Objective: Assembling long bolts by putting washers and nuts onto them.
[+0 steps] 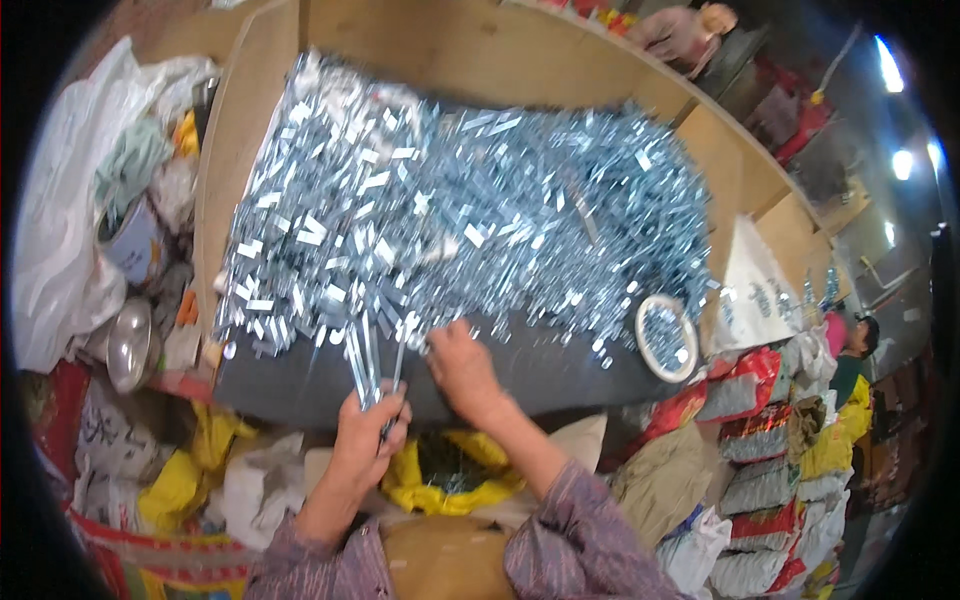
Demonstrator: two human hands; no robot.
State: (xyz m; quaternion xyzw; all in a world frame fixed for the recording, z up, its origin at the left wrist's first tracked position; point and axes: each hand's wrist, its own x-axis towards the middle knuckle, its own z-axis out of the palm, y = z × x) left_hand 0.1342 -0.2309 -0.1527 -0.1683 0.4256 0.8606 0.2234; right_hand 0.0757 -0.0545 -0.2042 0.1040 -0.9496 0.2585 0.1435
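A wide heap of small shiny metal strips (480, 220) covers the dark tabletop (560, 370) in front of me. My left hand (372, 430) is closed around a few long, thin metal strips (366, 360), which fan upward from the fingers toward the heap. Just right of it, my right hand (462, 368) reaches to the heap's near edge. Its fingers are curled together, and whatever is between the fingertips is too small and blurred to make out.
A white-rimmed oval dish of small pieces (666, 340) rests at the table's right. Below the near edge hangs an open yellow bag (450, 485). Filled sacks (760, 470) are stacked at right, and a metal bowl (130, 345) stands at left. Other people (685, 35) are beyond.
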